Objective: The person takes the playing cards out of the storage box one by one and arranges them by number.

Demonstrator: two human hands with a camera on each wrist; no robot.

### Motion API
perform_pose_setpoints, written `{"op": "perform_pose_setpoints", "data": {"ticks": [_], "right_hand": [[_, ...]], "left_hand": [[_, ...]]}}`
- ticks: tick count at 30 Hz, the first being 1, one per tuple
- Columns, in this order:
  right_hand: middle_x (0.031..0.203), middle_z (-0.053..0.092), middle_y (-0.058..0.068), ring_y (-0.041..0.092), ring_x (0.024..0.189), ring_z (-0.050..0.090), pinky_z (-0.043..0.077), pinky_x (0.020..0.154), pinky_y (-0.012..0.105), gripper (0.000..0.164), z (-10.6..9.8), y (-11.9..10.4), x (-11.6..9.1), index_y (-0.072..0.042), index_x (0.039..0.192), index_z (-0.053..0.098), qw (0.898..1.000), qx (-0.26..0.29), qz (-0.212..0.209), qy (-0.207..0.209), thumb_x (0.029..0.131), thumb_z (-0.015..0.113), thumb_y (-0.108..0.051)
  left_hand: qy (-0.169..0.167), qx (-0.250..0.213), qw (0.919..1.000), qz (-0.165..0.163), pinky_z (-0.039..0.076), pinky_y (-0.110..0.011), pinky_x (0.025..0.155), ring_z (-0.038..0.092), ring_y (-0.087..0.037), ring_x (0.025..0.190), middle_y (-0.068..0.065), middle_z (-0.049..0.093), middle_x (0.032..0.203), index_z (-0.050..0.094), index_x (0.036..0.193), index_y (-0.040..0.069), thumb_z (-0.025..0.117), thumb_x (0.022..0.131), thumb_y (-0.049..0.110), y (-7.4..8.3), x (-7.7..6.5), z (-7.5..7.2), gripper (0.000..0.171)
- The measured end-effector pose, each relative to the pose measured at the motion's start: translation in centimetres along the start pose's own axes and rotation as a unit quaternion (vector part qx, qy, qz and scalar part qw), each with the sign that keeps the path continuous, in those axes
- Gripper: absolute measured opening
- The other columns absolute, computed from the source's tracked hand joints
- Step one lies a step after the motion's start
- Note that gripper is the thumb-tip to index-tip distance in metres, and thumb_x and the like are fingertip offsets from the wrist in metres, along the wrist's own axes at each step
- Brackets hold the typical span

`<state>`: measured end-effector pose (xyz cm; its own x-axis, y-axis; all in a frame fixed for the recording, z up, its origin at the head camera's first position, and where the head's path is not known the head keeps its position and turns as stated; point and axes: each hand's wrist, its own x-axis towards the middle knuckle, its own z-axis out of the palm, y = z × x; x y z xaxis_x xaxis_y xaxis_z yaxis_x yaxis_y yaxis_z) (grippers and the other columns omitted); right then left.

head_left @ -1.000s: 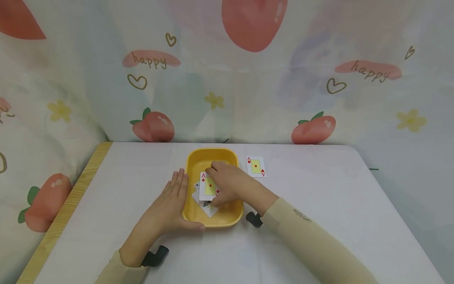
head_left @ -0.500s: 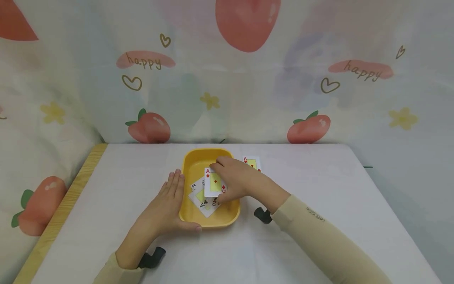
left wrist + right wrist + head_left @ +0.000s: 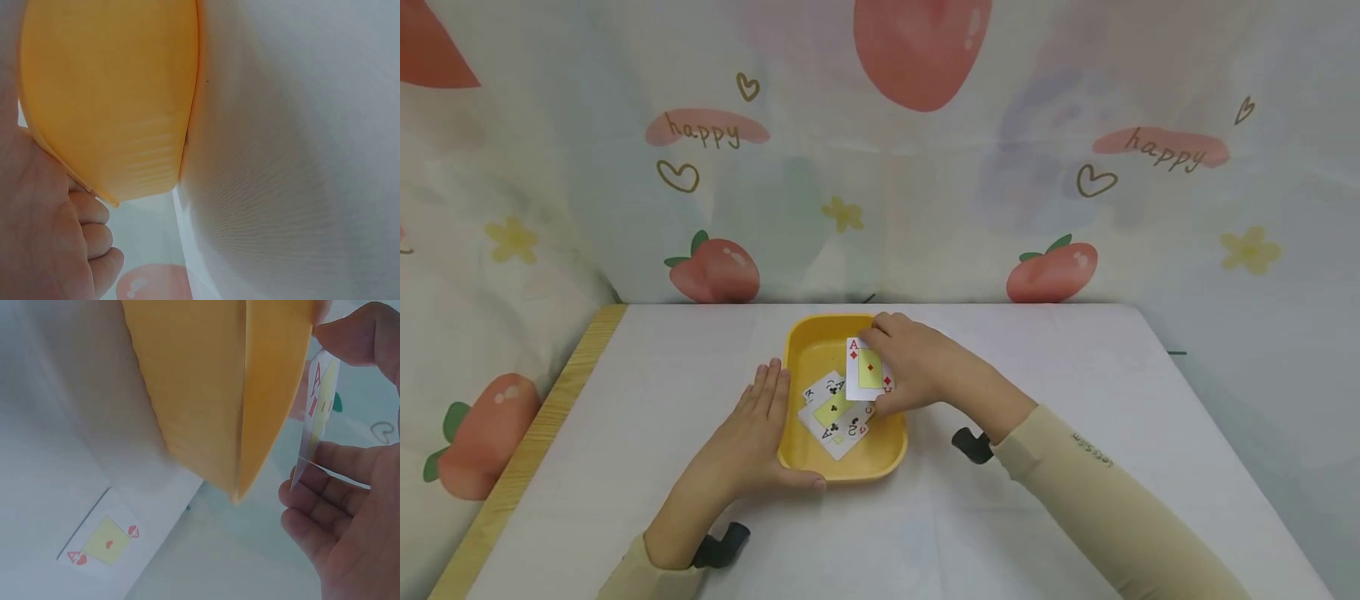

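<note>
My right hand (image 3: 921, 367) pinches a playing card, the ace of diamonds (image 3: 869, 367), between thumb and fingers. It holds the card face up above the right half of a yellow plastic tray (image 3: 872, 460). In the right wrist view the card (image 3: 320, 409) stands edge-on beside the tray's rim. Several overlapping cards lie in the tray, an ace of clubs (image 3: 833, 410) on top. My left hand (image 3: 737, 450) rests against the tray's left wall with straight fingers, its thumb along the front edge. The left wrist view shows the fingers (image 3: 97, 240) beside the tray's outer wall.
An ace of hearts (image 3: 107, 542) lies face up on the white-covered table right of the tray; my right hand hides it in the head view. A wooden table edge (image 3: 542, 417) shows at left. A printed curtain (image 3: 940, 183) hangs behind the table.
My right hand has lifted the ace of diamonds off the pile and moved it right and back, uncovering the ace of clubs. My left hand keeps its place at the tray.
</note>
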<state>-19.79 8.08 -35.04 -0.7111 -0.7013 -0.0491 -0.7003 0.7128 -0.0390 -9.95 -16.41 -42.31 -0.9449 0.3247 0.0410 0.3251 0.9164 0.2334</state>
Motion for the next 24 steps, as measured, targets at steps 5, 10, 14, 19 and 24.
{"op": "perform_pose_setpoints", "data": {"ticks": [5, 10, 14, 19, 24], "right_hand": [[0.109, 0.042, -0.005, 0.009, 0.094, 0.038, 0.041, 0.078, 0.021, 0.082, -0.3, 0.6, -0.5, -0.015, 0.127, 0.047, 1.0, 0.003, 0.008, 0.004, 0.059, 0.07, -0.055], [0.11, 0.042, -0.005, 0.009, 0.095, 0.037, 0.041, 0.078, 0.022, 0.079, -0.6, 1.2, -1.0, -0.015, 0.128, 0.047, 1.0, 0.002, 0.018, 0.002, 0.06, 0.068, -0.049], [0.112, 0.042, -0.006, 0.008, 0.096, 0.037, 0.041, 0.08, 0.022, 0.079, -0.5, 2.0, -1.5, -0.016, 0.13, 0.047, 1.0, 0.004, 0.019, 0.002, 0.061, 0.067, -0.047], [0.112, 0.042, -0.005, 0.009, 0.096, 0.038, 0.042, 0.081, 0.024, 0.079, -0.6, 3.2, -2.2, -0.014, 0.131, 0.046, 1.0, 0.017, 0.014, 0.013, 0.06, 0.067, -0.044], [0.114, 0.043, -0.001, 0.013, 0.099, 0.039, 0.042, 0.082, 0.027, 0.079, -0.6, 4.4, -2.9, -0.01, 0.131, 0.046, 1.0, 0.021, 0.013, 0.018, 0.061, 0.067, -0.04]], "left_hand": [[-0.006, -0.001, 0.9999, -0.012, 0.017, -0.045, 0.11, -0.004, -0.027, 0.14, -0.012, -0.004, 0.154, 0.004, 0.147, 0.003, 0.053, 0.046, 0.089, 0.1, 0.0, 0.0, 0.142], [-0.008, 0.0, 0.9999, -0.01, 0.017, -0.045, 0.11, -0.003, -0.027, 0.14, -0.013, -0.004, 0.153, 0.004, 0.147, 0.003, 0.053, 0.046, 0.09, 0.0, 0.0, 0.0, 0.142], [-0.01, 0.0, 0.9999, -0.006, 0.016, -0.045, 0.111, -0.003, -0.028, 0.14, -0.014, -0.005, 0.153, 0.003, 0.147, 0.002, 0.054, 0.046, 0.089, 0.0, 0.1, 0.0, 0.142], [-0.012, -0.005, 0.9999, -0.006, 0.015, -0.044, 0.111, -0.004, -0.028, 0.14, -0.014, -0.005, 0.153, 0.003, 0.147, 0.001, 0.055, 0.047, 0.088, 0.1, 0.1, -0.2, 0.142], [-0.011, -0.007, 0.9999, -0.007, 0.015, -0.044, 0.111, -0.004, -0.027, 0.14, -0.013, -0.005, 0.153, 0.002, 0.147, 0.002, 0.055, 0.047, 0.088, 0.1, 0.0, -0.2, 0.142]]}}
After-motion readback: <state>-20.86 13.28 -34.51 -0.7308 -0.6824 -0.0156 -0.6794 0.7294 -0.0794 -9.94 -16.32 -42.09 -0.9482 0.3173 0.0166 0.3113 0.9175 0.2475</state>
